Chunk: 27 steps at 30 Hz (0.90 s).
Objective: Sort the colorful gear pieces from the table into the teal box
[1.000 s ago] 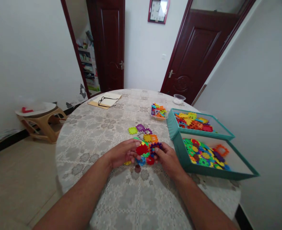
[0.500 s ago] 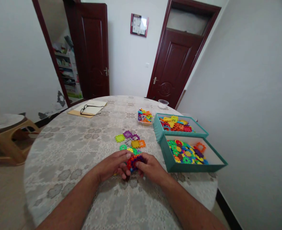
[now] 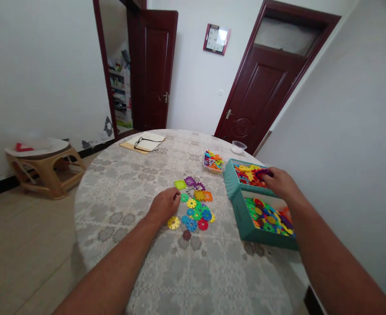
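My left hand [image 3: 165, 204] rests with curled fingers beside the loose pieces on the table; whether something is between its fingertips is too small to tell. Over the back teal box [image 3: 228, 178] is my right hand [image 3: 278, 180], closed on a dark purple piece [image 3: 264, 173]. Red, orange and yellow pieces [image 3: 249, 171] fill that box. Round notched discs lie mid-table, among them a yellow disc [image 3: 173, 222], a blue disc [image 3: 191, 225], a red disc [image 3: 202, 224] and a brown disc [image 3: 187, 235]. Square-shaped pieces, such as a lime one [image 3: 180, 184] and an orange one [image 3: 208, 196], lie behind them.
The front teal box [image 3: 249, 227] holds many colourful discs. A small clear tub of sticks [image 3: 213, 162] and a clear bowl [image 3: 238, 147] stand farther back. Glasses [image 3: 143, 142] lie on papers at the back left. A stool [image 3: 45, 168] stands left of the table.
My hands have parted. The right one moved from mid-table to the back box, while the left shifted beside the pieces, uncovering the discs. The view has turned left.
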Tool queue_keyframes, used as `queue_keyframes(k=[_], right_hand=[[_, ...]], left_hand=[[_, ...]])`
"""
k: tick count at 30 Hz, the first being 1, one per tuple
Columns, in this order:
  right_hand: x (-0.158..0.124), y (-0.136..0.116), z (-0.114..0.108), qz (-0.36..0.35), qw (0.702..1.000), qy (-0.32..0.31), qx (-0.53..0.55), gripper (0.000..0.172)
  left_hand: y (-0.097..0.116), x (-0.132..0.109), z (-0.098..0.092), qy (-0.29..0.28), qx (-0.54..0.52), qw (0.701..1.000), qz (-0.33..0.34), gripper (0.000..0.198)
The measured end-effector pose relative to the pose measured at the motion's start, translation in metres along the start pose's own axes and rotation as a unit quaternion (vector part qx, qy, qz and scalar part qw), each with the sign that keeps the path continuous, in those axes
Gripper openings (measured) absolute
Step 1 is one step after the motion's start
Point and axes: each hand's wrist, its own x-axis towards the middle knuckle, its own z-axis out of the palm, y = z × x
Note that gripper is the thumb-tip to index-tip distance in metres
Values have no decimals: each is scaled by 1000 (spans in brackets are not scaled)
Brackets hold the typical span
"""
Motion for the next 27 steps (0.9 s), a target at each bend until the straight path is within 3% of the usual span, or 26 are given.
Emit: queue_keyframes(k=[3,5,7,10,12,15,16,18,22,27], right_hand=[[25,26,13,24,997,-38,-61,24],[27,29,17,35,994,-17,-103,31],[19,19,19,15,989,56,-134,39],[-11,-21,23,-98,984,121,-92,40],[-39,-59,36,-157,985,76,-7,35],[-75,-112,74,-192,976,-62,88,31],[-83,-126,89,-194,973,-99,82,32],[-90,-145,117,-132,982,-135,33,39],[-81,-153,151,-13,980,-190,-60,56],[-71,-135,165,-6,976,-217,7,51]], left_hand=[[-2,1,2,-11,13,1000,0,18],[-3,1,2,-16,15,1000,-2,18],[-3,2,2,-23,20,1000,-5,18],[-2,3,3,-37,32,999,-8,18],[-2,3,4,-45,41,998,-6,19],[-2,3,6,-51,52,997,0,20],[-2,3,6,-52,55,997,2,20],[-4,2,7,-57,59,997,5,21],[-6,2,9,-60,61,996,7,20],[-4,1,9,-62,65,996,7,20]])
